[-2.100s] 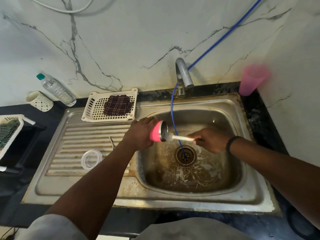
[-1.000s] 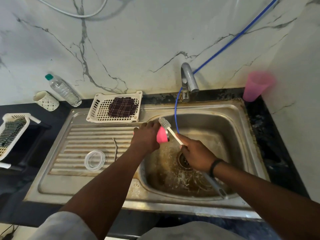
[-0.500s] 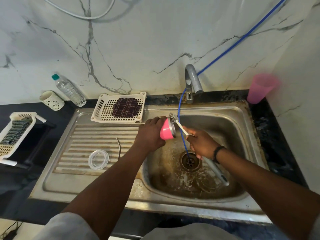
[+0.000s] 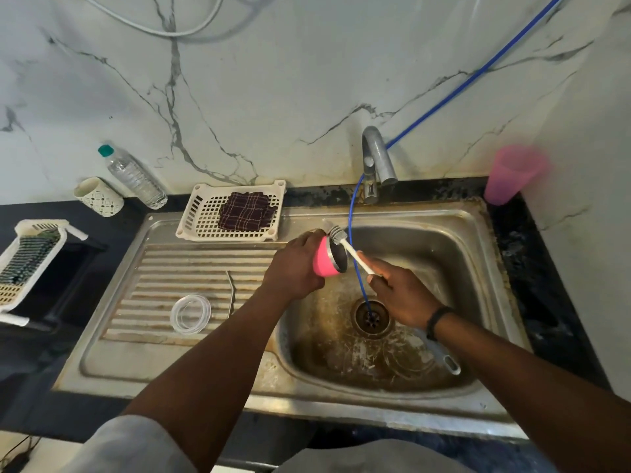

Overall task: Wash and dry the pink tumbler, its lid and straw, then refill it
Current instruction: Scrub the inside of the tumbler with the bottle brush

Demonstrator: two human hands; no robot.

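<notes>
1. Left hand (image 4: 293, 268) grips the tumbler (image 4: 326, 259) at frame centre, on its side, mouth facing right
2. Right hand (image 4: 403, 295) pinches the brush (image 4: 353, 252), bristles at the rim's upper edge, handle slanting down-right

We see bare forearms, a black band (image 4: 437, 320) on the right wrist, and a pale grey sleeve (image 4: 129, 445) on the left upper arm.
</notes>
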